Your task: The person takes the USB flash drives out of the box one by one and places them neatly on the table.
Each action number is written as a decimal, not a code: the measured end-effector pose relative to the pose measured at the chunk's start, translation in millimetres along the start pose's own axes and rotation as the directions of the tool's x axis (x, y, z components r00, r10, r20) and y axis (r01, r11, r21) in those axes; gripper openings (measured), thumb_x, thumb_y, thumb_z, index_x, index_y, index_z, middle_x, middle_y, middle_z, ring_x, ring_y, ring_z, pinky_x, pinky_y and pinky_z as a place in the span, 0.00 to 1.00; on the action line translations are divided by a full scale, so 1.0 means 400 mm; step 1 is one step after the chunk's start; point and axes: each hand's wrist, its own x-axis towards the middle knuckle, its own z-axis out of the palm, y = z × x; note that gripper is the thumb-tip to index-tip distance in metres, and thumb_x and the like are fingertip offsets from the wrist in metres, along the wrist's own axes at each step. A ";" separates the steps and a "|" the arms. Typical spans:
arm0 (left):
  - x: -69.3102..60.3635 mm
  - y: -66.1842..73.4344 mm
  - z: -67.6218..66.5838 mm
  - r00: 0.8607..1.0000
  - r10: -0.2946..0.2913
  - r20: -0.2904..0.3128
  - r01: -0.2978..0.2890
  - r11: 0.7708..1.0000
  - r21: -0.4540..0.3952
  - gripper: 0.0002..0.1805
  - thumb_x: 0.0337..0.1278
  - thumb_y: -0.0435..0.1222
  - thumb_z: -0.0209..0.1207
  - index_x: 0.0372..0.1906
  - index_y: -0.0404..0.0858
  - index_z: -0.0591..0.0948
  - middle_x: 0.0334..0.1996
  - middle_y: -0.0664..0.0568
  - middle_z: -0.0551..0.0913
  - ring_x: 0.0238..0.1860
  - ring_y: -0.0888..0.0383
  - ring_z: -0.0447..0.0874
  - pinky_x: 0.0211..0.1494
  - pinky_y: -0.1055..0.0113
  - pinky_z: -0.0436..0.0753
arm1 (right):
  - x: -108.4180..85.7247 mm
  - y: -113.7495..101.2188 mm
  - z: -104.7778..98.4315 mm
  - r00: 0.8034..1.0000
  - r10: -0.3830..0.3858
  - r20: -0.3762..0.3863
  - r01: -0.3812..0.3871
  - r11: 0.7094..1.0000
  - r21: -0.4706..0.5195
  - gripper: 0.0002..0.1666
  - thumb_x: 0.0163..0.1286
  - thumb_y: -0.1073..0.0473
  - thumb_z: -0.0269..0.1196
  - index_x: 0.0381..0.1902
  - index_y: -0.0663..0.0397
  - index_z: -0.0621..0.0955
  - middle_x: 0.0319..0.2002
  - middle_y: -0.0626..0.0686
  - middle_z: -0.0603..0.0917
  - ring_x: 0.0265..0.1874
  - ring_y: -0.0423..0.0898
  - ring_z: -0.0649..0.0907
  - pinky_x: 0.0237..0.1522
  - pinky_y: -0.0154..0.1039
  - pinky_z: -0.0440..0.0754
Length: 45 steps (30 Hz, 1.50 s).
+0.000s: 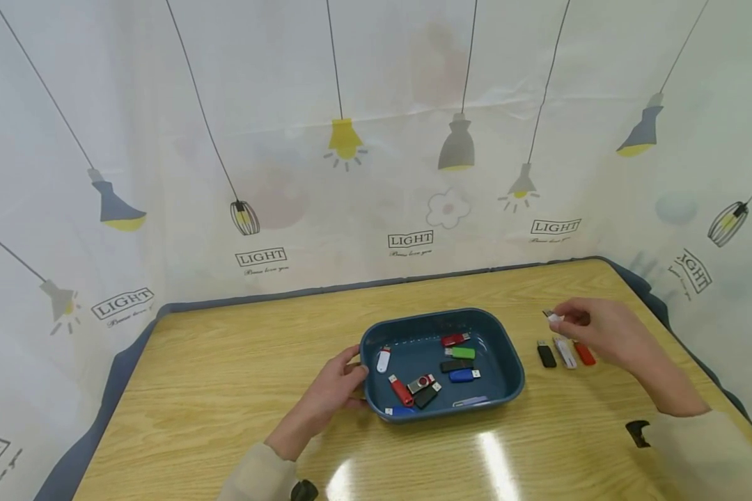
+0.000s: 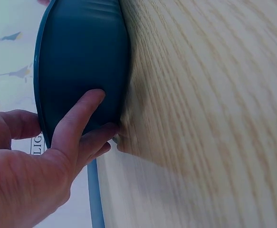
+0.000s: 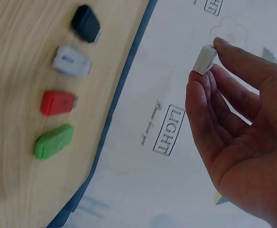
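Observation:
My right hand pinches a white USB stick between thumb and fingertips, raised above the table. Below it lie a black stick, a white one and a red one, side by side. A green stick beside the red one shows only in the right wrist view. My left hand grips the left end of a dark blue tray, thumb at the rim, fingers against the outer wall.
Inside the tray lie several USB sticks, among them a green one, a white one and a red one. The wooden table ends at a cloth backdrop printed with lamps, behind and at both sides.

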 end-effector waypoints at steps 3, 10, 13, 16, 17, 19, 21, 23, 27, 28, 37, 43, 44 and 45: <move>-0.002 0.001 0.001 1.000 -0.004 -0.002 0.004 1.000 0.000 0.33 0.78 0.33 0.47 0.80 0.27 0.54 0.67 0.27 0.74 0.54 0.40 0.85 0.47 0.49 0.89 | -0.008 0.030 -0.009 1.000 0.025 0.000 -0.025 1.000 -0.016 0.27 0.74 0.45 0.66 0.52 0.66 0.84 0.39 0.53 0.86 0.37 0.50 0.83 0.36 0.44 0.81; -0.004 0.003 0.004 1.000 -0.013 -0.009 0.013 1.000 0.001 0.33 0.78 0.33 0.47 0.80 0.27 0.54 0.67 0.27 0.73 0.54 0.40 0.85 0.47 0.49 0.89 | -0.027 0.088 -0.025 0.997 0.072 -0.022 -0.073 0.996 -0.053 0.28 0.74 0.44 0.66 0.53 0.66 0.84 0.41 0.57 0.87 0.40 0.55 0.84 0.36 0.50 0.82; -0.002 0.000 0.002 1.000 -0.008 -0.007 0.008 1.000 0.001 0.33 0.78 0.34 0.47 0.80 0.27 0.54 0.67 0.27 0.73 0.54 0.40 0.85 0.47 0.49 0.89 | -0.032 0.108 -0.030 0.996 0.089 -0.021 -0.090 0.995 -0.051 0.30 0.75 0.43 0.64 0.54 0.67 0.84 0.43 0.60 0.86 0.43 0.58 0.84 0.38 0.54 0.83; -0.001 -0.001 0.001 1.000 -0.003 -0.005 0.003 1.000 0.001 0.33 0.78 0.33 0.46 0.80 0.26 0.54 0.67 0.27 0.73 0.54 0.40 0.85 0.47 0.49 0.89 | -0.036 0.124 -0.032 0.996 0.090 -0.021 -0.091 0.994 -0.054 0.30 0.75 0.44 0.64 0.55 0.69 0.83 0.44 0.62 0.86 0.43 0.60 0.84 0.39 0.56 0.84; -0.001 -0.001 0.001 1.000 -0.002 -0.005 0.002 1.000 0.000 0.33 0.78 0.33 0.46 0.80 0.26 0.54 0.67 0.27 0.73 0.54 0.40 0.85 0.47 0.48 0.89 | -0.037 0.128 -0.033 0.996 0.091 -0.020 -0.092 0.994 -0.054 0.30 0.75 0.44 0.64 0.55 0.69 0.83 0.43 0.62 0.86 0.43 0.61 0.84 0.39 0.56 0.84; -0.003 0.000 0.002 1.000 -0.005 -0.005 0.005 1.000 -0.002 0.33 0.78 0.33 0.46 0.80 0.27 0.54 0.67 0.27 0.73 0.54 0.40 0.85 0.47 0.49 0.89 | -0.037 0.137 -0.035 0.995 0.094 -0.017 -0.095 0.994 -0.055 0.30 0.75 0.45 0.64 0.55 0.70 0.83 0.43 0.63 0.86 0.43 0.61 0.84 0.39 0.56 0.84; -0.004 0.000 0.002 1.000 -0.007 -0.004 0.007 1.000 -0.006 0.33 0.78 0.33 0.47 0.80 0.27 0.54 0.67 0.27 0.73 0.54 0.39 0.85 0.48 0.49 0.89 | -0.037 0.145 -0.036 0.995 0.097 -0.015 -0.097 0.993 -0.064 0.30 0.75 0.45 0.64 0.55 0.70 0.82 0.43 0.64 0.86 0.43 0.62 0.84 0.39 0.57 0.84; -0.004 0.000 0.002 1.000 -0.008 -0.003 0.008 1.000 -0.010 0.33 0.78 0.33 0.46 0.80 0.27 0.54 0.67 0.27 0.73 0.55 0.39 0.85 0.48 0.49 0.89 | -0.037 0.154 -0.037 0.995 0.103 -0.010 -0.104 0.992 -0.071 0.30 0.76 0.45 0.64 0.55 0.71 0.82 0.45 0.66 0.86 0.44 0.63 0.84 0.40 0.58 0.83; -0.001 -0.002 0.000 1.000 -0.002 -0.001 0.002 1.000 -0.010 0.33 0.78 0.33 0.46 0.80 0.26 0.53 0.68 0.26 0.72 0.56 0.39 0.85 0.48 0.48 0.89 | -0.037 0.173 -0.037 0.993 0.116 0.000 -0.116 0.989 -0.087 0.31 0.76 0.46 0.63 0.56 0.73 0.81 0.47 0.69 0.85 0.44 0.65 0.83 0.40 0.59 0.83; -0.001 -0.002 0.000 1.000 -0.002 -0.002 0.002 1.000 -0.010 0.33 0.78 0.33 0.46 0.80 0.26 0.53 0.68 0.26 0.72 0.56 0.39 0.85 0.48 0.48 0.89 | -0.037 0.178 -0.037 0.993 0.120 0.003 -0.119 0.989 -0.089 0.31 0.76 0.46 0.63 0.56 0.73 0.81 0.47 0.70 0.85 0.44 0.65 0.83 0.39 0.59 0.83; -0.001 0.000 0.000 1.000 0.000 -0.004 0.000 1.000 -0.004 0.33 0.78 0.33 0.47 0.80 0.27 0.54 0.68 0.26 0.72 0.55 0.39 0.85 0.47 0.48 0.89 | -0.030 0.231 -0.021 0.989 0.144 0.019 -0.141 0.986 -0.090 0.30 0.76 0.49 0.64 0.55 0.77 0.80 0.45 0.72 0.84 0.41 0.66 0.84 0.37 0.59 0.83; 0.001 0.000 0.001 1.000 -0.009 -0.001 0.009 1.000 -0.015 0.33 0.78 0.34 0.47 0.80 0.28 0.55 0.68 0.27 0.72 0.56 0.39 0.84 0.48 0.49 0.89 | -0.019 0.269 -0.014 0.987 0.156 0.029 -0.152 0.983 -0.103 0.27 0.75 0.52 0.65 0.53 0.77 0.81 0.44 0.72 0.85 0.41 0.67 0.83 0.39 0.61 0.82; 0.002 0.000 0.000 1.000 -0.007 0.001 0.007 1.000 -0.017 0.33 0.78 0.33 0.47 0.80 0.29 0.55 0.68 0.28 0.72 0.56 0.39 0.84 0.48 0.49 0.89 | -0.017 0.273 -0.014 0.986 0.162 0.034 -0.157 0.982 -0.107 0.27 0.74 0.53 0.65 0.52 0.77 0.81 0.43 0.71 0.85 0.41 0.67 0.83 0.38 0.60 0.82; 0.003 -0.001 -0.001 1.000 -0.004 0.003 0.004 1.000 -0.017 0.33 0.78 0.33 0.47 0.80 0.29 0.55 0.68 0.28 0.73 0.56 0.39 0.85 0.48 0.49 0.89 | -0.015 0.277 -0.014 0.985 0.168 0.039 -0.163 0.980 -0.111 0.26 0.74 0.53 0.65 0.52 0.77 0.82 0.43 0.71 0.85 0.40 0.67 0.83 0.38 0.60 0.82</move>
